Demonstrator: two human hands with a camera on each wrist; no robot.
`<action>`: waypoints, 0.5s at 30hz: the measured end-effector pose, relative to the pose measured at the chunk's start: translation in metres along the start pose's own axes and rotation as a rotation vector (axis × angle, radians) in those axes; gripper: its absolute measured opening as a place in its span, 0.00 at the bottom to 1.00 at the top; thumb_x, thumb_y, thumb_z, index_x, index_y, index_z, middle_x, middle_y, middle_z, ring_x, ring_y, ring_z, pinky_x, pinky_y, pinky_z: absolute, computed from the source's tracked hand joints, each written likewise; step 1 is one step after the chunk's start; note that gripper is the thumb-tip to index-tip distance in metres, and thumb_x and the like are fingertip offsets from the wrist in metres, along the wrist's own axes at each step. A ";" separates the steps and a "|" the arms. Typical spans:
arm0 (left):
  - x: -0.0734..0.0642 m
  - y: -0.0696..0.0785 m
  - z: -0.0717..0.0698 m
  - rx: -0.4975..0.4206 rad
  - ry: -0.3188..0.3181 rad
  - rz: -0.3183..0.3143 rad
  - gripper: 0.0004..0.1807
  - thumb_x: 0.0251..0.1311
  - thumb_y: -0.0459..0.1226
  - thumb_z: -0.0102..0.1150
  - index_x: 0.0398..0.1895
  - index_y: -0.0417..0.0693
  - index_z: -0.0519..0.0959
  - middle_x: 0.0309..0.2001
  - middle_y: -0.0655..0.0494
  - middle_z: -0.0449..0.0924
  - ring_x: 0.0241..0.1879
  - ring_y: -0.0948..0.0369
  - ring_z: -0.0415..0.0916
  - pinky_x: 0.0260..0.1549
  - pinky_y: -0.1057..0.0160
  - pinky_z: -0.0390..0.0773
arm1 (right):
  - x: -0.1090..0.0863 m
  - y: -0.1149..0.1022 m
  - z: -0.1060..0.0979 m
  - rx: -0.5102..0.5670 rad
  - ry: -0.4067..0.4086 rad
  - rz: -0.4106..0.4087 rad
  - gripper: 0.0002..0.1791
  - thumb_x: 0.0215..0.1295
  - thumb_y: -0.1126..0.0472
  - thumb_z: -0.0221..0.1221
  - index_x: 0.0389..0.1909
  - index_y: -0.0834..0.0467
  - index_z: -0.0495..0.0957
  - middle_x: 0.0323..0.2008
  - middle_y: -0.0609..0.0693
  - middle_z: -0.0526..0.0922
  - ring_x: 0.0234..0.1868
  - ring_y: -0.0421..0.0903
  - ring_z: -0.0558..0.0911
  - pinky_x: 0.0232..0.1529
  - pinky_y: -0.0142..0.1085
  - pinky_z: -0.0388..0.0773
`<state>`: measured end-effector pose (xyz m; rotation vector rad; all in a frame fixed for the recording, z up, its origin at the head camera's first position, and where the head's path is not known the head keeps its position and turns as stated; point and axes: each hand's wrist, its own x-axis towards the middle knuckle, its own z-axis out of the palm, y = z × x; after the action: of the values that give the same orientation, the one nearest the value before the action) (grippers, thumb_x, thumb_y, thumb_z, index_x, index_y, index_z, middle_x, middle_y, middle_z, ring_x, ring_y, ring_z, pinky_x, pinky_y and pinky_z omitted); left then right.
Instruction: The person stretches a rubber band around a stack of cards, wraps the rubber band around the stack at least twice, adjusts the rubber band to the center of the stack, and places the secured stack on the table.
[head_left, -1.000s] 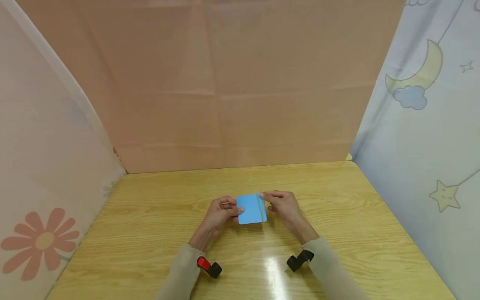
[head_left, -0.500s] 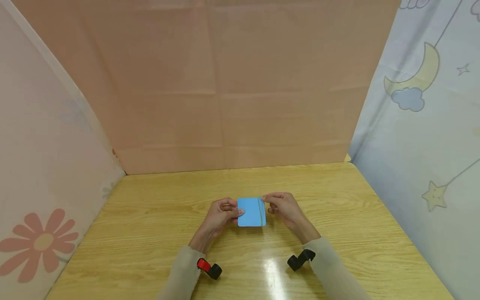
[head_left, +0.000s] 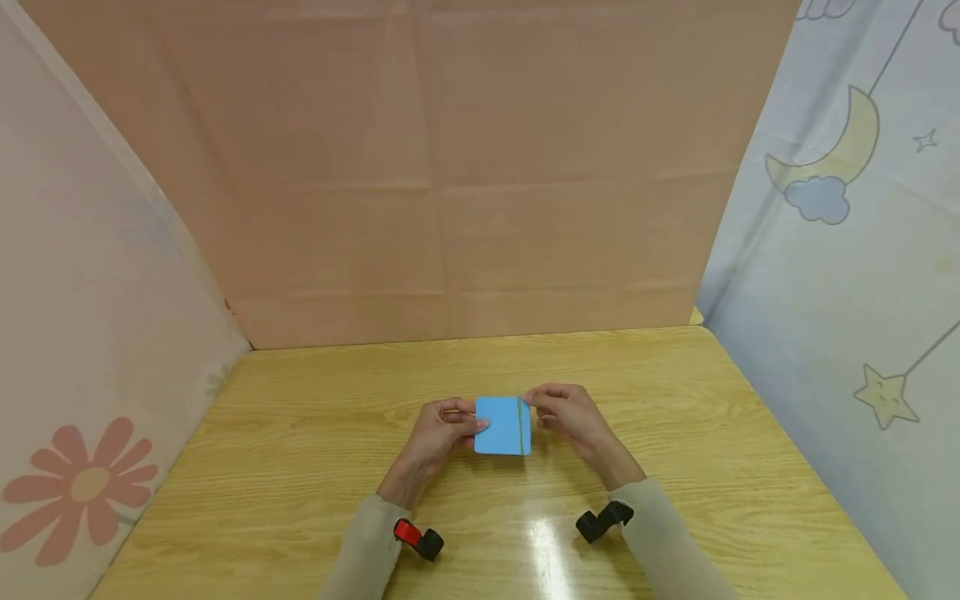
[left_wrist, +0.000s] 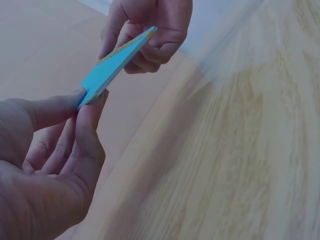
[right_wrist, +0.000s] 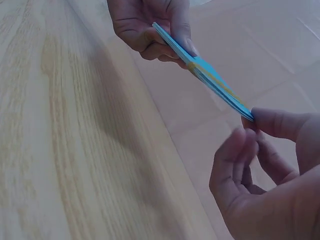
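A thin stack of blue cards (head_left: pixel 497 426) is held up above the table between both hands. A yellow rubber band (head_left: pixel 521 426) runs round it near the right edge, its strands lying close together. My left hand (head_left: pixel 441 429) pinches the left edge, thumb on the upper face and fingers beneath. At the top right corner, my right hand (head_left: pixel 567 414) pinches the stack between thumb and index finger. The right wrist view shows several layers along the edge of the card stack (right_wrist: pixel 210 80). In the left wrist view the band (left_wrist: pixel 117 51) crosses the far end.
The wooden table (head_left: pixel 300 433) lies below the hands. A plain peach cloth (head_left: pixel 450 183) hangs behind it, with printed curtains at the left (head_left: pixel 90 333) and right (head_left: pixel 840 317). Black-cased cameras (head_left: pixel 429 543) are strapped at both wrists.
The card stack has turned slightly level and come a little nearer. The band's strands, spread in a V before, now run nearly together and straight. Both hands keep their pinch.
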<state>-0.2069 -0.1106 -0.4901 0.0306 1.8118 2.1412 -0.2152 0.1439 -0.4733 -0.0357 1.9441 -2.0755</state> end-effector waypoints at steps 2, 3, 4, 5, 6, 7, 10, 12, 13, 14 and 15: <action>0.000 0.002 0.001 0.005 0.013 0.006 0.06 0.63 0.27 0.71 0.40 0.43 0.85 0.31 0.58 0.90 0.29 0.63 0.85 0.31 0.66 0.85 | -0.002 -0.002 -0.001 -0.038 -0.009 -0.024 0.15 0.76 0.59 0.62 0.52 0.67 0.84 0.40 0.46 0.86 0.36 0.41 0.84 0.45 0.36 0.88; -0.001 0.002 0.001 0.009 0.020 0.011 0.07 0.62 0.27 0.71 0.42 0.41 0.85 0.31 0.57 0.90 0.29 0.63 0.85 0.31 0.66 0.85 | -0.003 -0.003 -0.001 -0.051 -0.010 -0.032 0.16 0.76 0.59 0.63 0.53 0.68 0.84 0.41 0.47 0.87 0.38 0.42 0.87 0.47 0.38 0.89; -0.001 0.003 0.002 0.015 0.024 0.016 0.08 0.62 0.27 0.71 0.44 0.40 0.85 0.31 0.57 0.90 0.29 0.63 0.84 0.31 0.66 0.85 | -0.004 -0.004 -0.002 -0.069 -0.013 -0.044 0.17 0.76 0.58 0.63 0.54 0.69 0.83 0.41 0.48 0.88 0.39 0.43 0.89 0.48 0.40 0.90; -0.001 0.003 0.002 0.021 0.028 0.020 0.09 0.62 0.28 0.71 0.45 0.38 0.85 0.32 0.57 0.90 0.29 0.63 0.85 0.31 0.66 0.85 | -0.004 -0.004 -0.002 -0.077 -0.012 -0.048 0.17 0.76 0.58 0.63 0.54 0.69 0.83 0.41 0.49 0.89 0.40 0.44 0.90 0.49 0.42 0.90; -0.001 0.003 0.002 0.032 0.031 0.024 0.11 0.62 0.28 0.72 0.47 0.37 0.85 0.32 0.57 0.90 0.30 0.63 0.85 0.32 0.66 0.85 | -0.005 -0.005 -0.003 -0.085 -0.006 -0.049 0.17 0.76 0.58 0.63 0.54 0.69 0.83 0.41 0.49 0.89 0.40 0.45 0.91 0.49 0.43 0.90; -0.001 0.004 0.003 0.039 0.036 0.024 0.12 0.62 0.28 0.72 0.48 0.37 0.85 0.33 0.57 0.90 0.31 0.63 0.85 0.32 0.66 0.85 | -0.005 -0.005 -0.003 -0.091 -0.003 -0.049 0.17 0.75 0.58 0.64 0.54 0.69 0.84 0.41 0.50 0.89 0.40 0.46 0.91 0.49 0.43 0.91; -0.002 0.004 0.004 0.056 0.044 0.028 0.14 0.63 0.29 0.72 0.51 0.34 0.84 0.34 0.57 0.90 0.33 0.63 0.86 0.33 0.65 0.86 | -0.006 -0.005 -0.005 -0.092 -0.004 -0.041 0.17 0.74 0.59 0.65 0.53 0.68 0.84 0.40 0.50 0.89 0.40 0.47 0.91 0.48 0.43 0.91; -0.002 0.003 0.004 0.068 0.051 0.031 0.15 0.63 0.29 0.72 0.52 0.34 0.84 0.34 0.58 0.90 0.33 0.63 0.87 0.34 0.65 0.86 | -0.006 -0.005 -0.005 -0.102 -0.013 -0.044 0.17 0.73 0.58 0.66 0.53 0.68 0.84 0.39 0.50 0.89 0.39 0.46 0.91 0.48 0.43 0.91; -0.002 0.003 0.004 0.071 0.054 0.031 0.15 0.63 0.29 0.72 0.52 0.34 0.84 0.34 0.58 0.90 0.33 0.63 0.87 0.34 0.64 0.87 | -0.006 -0.005 -0.006 -0.113 -0.021 -0.051 0.18 0.73 0.58 0.66 0.53 0.69 0.84 0.39 0.49 0.89 0.39 0.46 0.90 0.48 0.43 0.91; -0.002 0.003 0.004 0.075 0.058 0.033 0.15 0.63 0.29 0.72 0.52 0.34 0.84 0.34 0.57 0.90 0.33 0.63 0.87 0.35 0.64 0.87 | -0.006 -0.005 -0.006 -0.121 -0.025 -0.056 0.18 0.74 0.58 0.66 0.53 0.69 0.84 0.38 0.49 0.89 0.39 0.46 0.90 0.48 0.44 0.91; -0.002 0.003 0.004 0.079 0.061 0.035 0.16 0.62 0.29 0.73 0.52 0.34 0.84 0.34 0.57 0.90 0.33 0.63 0.87 0.35 0.64 0.87 | -0.005 -0.005 -0.006 -0.133 -0.030 -0.063 0.18 0.74 0.58 0.65 0.53 0.69 0.84 0.37 0.48 0.89 0.39 0.45 0.90 0.48 0.44 0.91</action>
<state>-0.2047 -0.1082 -0.4858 0.0157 1.9439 2.1151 -0.2124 0.1512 -0.4679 -0.1568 2.0852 -1.9683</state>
